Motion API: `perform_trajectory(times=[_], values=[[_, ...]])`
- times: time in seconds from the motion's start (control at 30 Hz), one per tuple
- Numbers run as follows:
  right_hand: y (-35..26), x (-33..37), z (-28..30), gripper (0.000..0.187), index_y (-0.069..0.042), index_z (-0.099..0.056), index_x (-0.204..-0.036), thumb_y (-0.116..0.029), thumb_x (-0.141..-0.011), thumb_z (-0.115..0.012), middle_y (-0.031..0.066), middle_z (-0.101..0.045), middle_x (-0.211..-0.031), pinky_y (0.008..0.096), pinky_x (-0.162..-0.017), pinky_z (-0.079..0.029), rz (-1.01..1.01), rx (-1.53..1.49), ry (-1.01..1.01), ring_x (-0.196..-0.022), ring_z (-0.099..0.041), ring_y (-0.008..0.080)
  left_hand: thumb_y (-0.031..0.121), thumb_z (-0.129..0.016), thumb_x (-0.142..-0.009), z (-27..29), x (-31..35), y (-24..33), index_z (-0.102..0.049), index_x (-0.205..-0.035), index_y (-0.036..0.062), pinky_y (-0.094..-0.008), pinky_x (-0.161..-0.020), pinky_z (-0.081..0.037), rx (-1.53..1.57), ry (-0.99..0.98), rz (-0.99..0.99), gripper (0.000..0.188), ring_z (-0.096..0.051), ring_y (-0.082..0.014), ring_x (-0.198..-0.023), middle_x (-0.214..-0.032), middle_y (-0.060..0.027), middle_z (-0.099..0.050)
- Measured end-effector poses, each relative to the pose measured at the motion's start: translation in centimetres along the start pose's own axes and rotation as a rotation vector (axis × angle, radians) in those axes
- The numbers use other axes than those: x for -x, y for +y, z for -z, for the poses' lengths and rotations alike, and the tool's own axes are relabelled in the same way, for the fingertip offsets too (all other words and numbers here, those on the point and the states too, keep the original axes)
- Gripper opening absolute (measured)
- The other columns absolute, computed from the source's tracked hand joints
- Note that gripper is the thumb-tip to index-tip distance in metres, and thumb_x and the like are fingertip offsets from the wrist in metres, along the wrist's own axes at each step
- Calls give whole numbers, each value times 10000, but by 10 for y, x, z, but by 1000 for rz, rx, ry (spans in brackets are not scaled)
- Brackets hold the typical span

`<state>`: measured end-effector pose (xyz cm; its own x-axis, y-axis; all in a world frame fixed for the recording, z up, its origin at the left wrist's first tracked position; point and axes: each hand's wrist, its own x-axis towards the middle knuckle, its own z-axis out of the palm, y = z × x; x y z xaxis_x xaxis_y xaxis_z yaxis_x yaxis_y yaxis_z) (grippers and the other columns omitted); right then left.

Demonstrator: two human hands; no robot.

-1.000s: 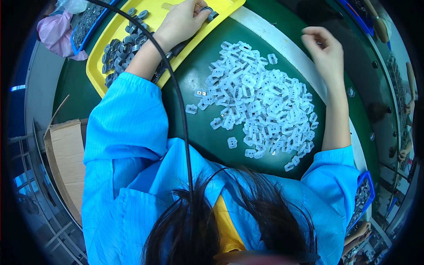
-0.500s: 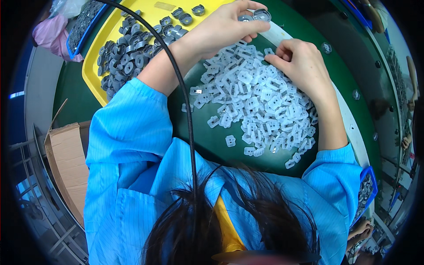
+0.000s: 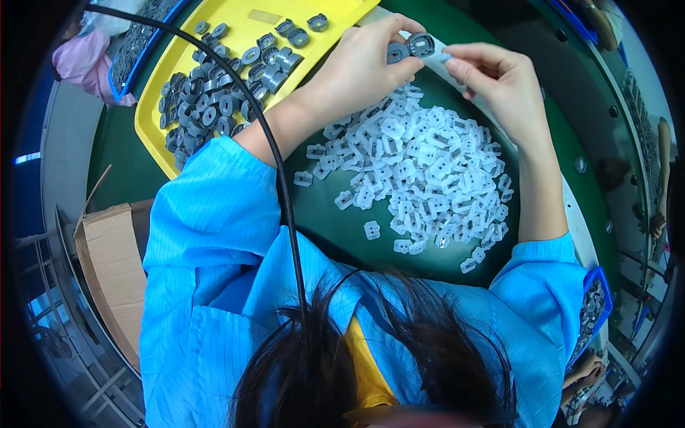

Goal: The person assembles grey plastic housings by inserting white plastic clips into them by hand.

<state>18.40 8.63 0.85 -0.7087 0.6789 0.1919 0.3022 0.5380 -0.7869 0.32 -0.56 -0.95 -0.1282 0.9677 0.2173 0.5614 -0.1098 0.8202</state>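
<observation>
My left hand (image 3: 360, 71) is closed around two round grey plastic parts. The front grey part (image 3: 422, 45) shows its hollow side between thumb and fingertips; the other grey part (image 3: 397, 52) sits lower in the grip. Close by on the right, my right hand (image 3: 503, 85) pinches a small translucent plastic piece (image 3: 445, 57), a short gap away from the grey parts. Below both hands spreads a heap of translucent plastic pieces (image 3: 421, 164), some with a bit of metal in them.
A yellow tray (image 3: 153, 114) with many grey parts (image 3: 207, 107) stands at the left. A pale strip (image 3: 574, 221) curves along the green table (image 3: 321, 221). An open cardboard box (image 3: 114, 264) is at lower left, a blue bin (image 3: 603, 299) at right. A black cable (image 3: 275, 143) crosses the view.
My right hand has risen from the heap toward the grey parts, carrying a translucent piece. My left hand has shifted slightly and still holds the grey parts.
</observation>
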Motion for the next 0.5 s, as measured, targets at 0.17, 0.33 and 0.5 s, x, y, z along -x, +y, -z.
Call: perform_trajectory(times=[0.17,0.33,0.5], values=[[3,-1,-12,174,2,-687,-900,-149,-816,-712,20,-658,-755,215,-640,-472,-28,-405,108,-702,-588,59,61,-630,-860,-9,3,15,-484,-1161,12,-243,-620,-533,-77,48,-75,338,-675,-149,-739,-861,-87,-662],[-5,4,-24,108,-15,-695,-871,-111,-822,-703,1,-645,-765,192,-650,-435,-100,-614,204,-717,-551,50,120,-633,-860,-15,5,22,-483,-1119,16,-272,-601,-492,113,104,-85,317,-617,-161,-685,-819,-89,-628],[-1,4,-24,94,-48,-714,-866,-102,-789,-718,1,-632,-779,214,-600,-415,89,-219,312,-668,-531,70,58,-595,-882,-13,8,23,-399,-1142,0,-241,-624,-542,161,55,11,331,-674,-143,-739,-876,-111,-657]])
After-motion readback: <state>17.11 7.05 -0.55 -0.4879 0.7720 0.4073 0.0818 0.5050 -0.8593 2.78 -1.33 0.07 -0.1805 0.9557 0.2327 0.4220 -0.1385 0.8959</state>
